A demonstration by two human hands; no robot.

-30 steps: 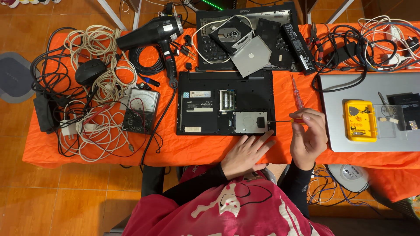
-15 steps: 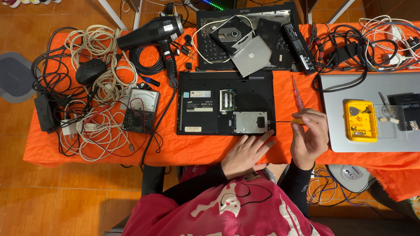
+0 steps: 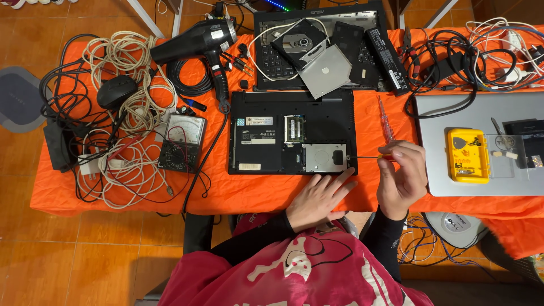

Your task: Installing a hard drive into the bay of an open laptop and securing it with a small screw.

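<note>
Your right hand (image 3: 401, 178) keeps a closed grip on a slim screwdriver (image 3: 371, 157), its thin metal shaft level and its tip at the right edge of the black laptop base (image 3: 292, 133). Your left hand (image 3: 318, 198) lies flat and open, holding nothing, fingers at the base's near right corner, close to the bench's (image 3: 226, 195) front edge. The matte plastic base, underside up, shows a silvery drive bay (image 3: 324, 157). A bare orange cloth strip separates it from the smooth grey laptop lid (image 3: 481, 187) on the right. Coiled pale cables (image 3: 122, 113) crowd the left end; a glossy black hair dryer (image 3: 195, 42) lies toward the far edge.
</note>
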